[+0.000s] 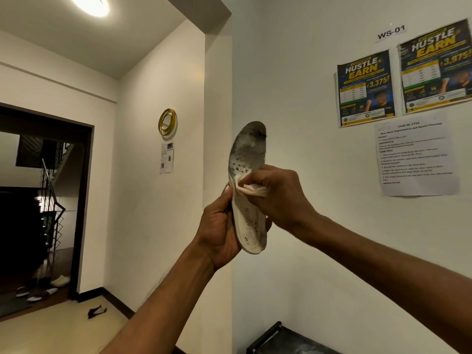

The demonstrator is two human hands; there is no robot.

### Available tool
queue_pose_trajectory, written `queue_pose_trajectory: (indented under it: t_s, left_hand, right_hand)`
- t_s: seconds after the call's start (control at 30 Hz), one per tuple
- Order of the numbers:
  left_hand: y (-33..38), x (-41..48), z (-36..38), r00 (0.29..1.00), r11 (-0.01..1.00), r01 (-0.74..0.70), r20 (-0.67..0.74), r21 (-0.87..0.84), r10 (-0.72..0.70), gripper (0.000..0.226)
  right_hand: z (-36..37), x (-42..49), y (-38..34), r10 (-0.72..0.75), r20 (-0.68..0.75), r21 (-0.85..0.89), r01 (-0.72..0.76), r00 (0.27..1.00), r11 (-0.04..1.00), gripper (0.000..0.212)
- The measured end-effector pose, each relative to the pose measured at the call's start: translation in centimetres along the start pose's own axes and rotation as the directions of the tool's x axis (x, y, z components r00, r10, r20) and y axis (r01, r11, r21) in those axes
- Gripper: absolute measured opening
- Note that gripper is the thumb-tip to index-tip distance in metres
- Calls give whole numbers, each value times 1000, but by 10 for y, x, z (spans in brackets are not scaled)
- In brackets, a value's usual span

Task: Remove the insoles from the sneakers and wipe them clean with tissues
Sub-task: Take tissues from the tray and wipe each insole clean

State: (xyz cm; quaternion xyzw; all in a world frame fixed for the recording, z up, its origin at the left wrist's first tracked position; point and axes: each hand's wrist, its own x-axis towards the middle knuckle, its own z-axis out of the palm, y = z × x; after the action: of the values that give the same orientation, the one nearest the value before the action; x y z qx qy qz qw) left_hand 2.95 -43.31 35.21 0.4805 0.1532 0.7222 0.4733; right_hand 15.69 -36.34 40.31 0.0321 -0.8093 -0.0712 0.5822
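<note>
I hold a dirty white insole (246, 154) upright in front of me, toe end up, with grey grime across its upper half. My left hand (219, 228) grips its heel part from the left side. My right hand (278, 195) presses a folded white tissue (251, 189) against the middle of the insole. No sneakers are in view near my hands.
A white wall with posters (365, 89) and a task sheet (415, 154) is right behind the insole. A black shoe rack (270, 337) edge shows at the bottom. To the left, a doorway (43, 200) leads to stairs, with loose footwear (60, 281) on the floor.
</note>
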Motion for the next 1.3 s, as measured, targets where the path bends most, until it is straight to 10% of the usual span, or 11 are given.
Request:
queue_pose_trajectory:
  t_s: [1.3]
  left_hand:
    - [47, -14, -48, 985, 991, -111, -121, 79, 120, 63]
  right_hand:
    - [34, -21, -32, -63, 334, -14, 71, 940, 997, 20]
